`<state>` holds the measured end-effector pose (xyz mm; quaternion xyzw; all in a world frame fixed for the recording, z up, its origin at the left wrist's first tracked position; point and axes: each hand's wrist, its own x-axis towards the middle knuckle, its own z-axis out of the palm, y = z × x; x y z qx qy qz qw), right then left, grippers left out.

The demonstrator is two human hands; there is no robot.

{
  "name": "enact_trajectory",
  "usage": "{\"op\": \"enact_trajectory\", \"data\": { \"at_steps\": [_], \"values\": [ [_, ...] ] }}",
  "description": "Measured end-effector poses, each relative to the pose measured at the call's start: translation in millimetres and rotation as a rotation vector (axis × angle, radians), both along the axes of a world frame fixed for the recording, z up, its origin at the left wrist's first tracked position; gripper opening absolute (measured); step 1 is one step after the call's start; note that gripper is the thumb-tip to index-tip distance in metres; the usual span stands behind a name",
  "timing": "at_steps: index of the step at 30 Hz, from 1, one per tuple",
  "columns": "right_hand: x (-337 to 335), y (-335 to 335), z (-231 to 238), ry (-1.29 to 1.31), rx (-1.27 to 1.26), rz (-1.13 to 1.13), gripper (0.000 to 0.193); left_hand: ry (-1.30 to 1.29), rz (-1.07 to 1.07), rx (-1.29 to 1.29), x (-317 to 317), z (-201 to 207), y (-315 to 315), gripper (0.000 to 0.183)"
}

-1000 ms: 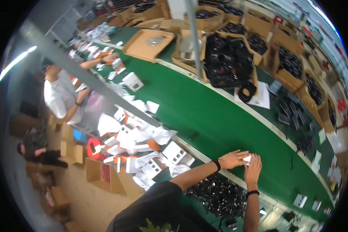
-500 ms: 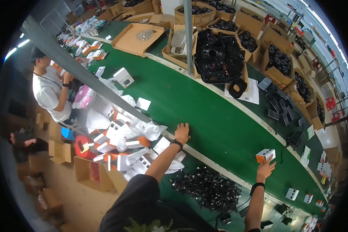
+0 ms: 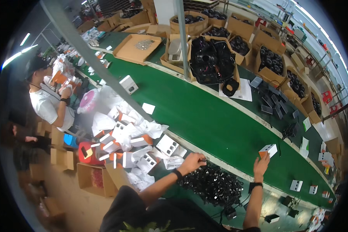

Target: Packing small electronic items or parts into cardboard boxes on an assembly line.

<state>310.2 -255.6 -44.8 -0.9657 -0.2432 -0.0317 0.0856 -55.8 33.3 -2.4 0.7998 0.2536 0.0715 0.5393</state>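
Observation:
My left hand [image 3: 193, 162] is closed, its fingers curled together at the upper edge of a heap of black cables [image 3: 214, 185]; whatever its fingertips pinch is too small to make out. Further right, my right hand [image 3: 261, 167] has its fingers on the near end of a small white-and-orange box [image 3: 268, 150], which rests on the green conveyor belt [image 3: 205, 123]. To the left of my left hand lies a pile of white-and-orange boxes [image 3: 146, 162] mixed with white plastic bags [image 3: 154, 128].
A metal post [image 3: 92, 58] slants across the left side. One person [image 3: 46, 104] works there beside the belt. Cartons of black round parts [image 3: 272, 60] line the far side, near black devices [image 3: 273, 104]. More small boxes [image 3: 296, 185] sit on the belt at right.
My left hand has moved from above the belt back toward me, to the cable heap, and its spread fingers have curled. My right hand stays at the box. The view has shifted slightly.

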Motion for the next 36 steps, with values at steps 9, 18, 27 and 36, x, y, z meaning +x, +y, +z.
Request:
{"op": "enact_trajectory", "data": {
  "at_steps": [9, 18, 27, 36],
  "values": [
    [-190.0, -0.2, 50.0, 0.376, 0.292, 0.430, 0.053, -0.013, 0.134, -0.178, -93.8, 57.5, -100.5, 0.027],
    [28.3, -54.1, 2.3, 0.090, 0.284, 0.089, 0.081, 0.187, 0.202, -0.091, -158.7, 65.8, -158.2, 0.027],
    [96.8, -28.3, -55.7, 0.078, -0.061, 0.077, 0.074, 0.242, 0.450, -0.268, -222.9, 45.9, -199.3, 0.012],
    [120.7, -82.9, -27.6, 0.096, 0.258, 0.079, 0.035, 0.354, 0.232, -0.294, -161.3, 35.6, -134.8, 0.026]
  ]
}}
